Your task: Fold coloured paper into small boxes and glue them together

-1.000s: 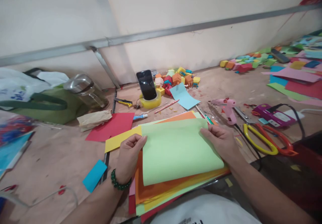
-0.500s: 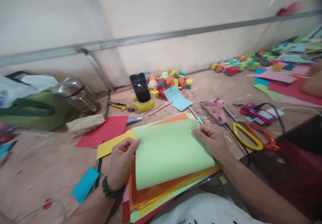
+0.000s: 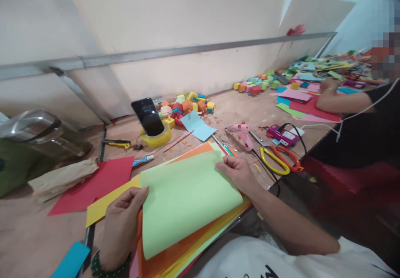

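Left hand (image 3: 121, 224) and right hand (image 3: 240, 173) apart, each pinching green sheet (image 3: 187, 201); looks like folding, next calls for aligned edges.

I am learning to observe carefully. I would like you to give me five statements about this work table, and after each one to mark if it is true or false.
1. The left hand and the right hand both hold the light green sheet. True.
2. The right hand wears the beaded bracelet. False: the left hand wears it, at the wrist.
3. The phone lies flat. False: it stands tilted at the yellow tape roll.
4. The pink glue gun is left of the scissors in the picture. True.
5. The scissors have two yellow handles. False: one is yellow, the other orange-red.
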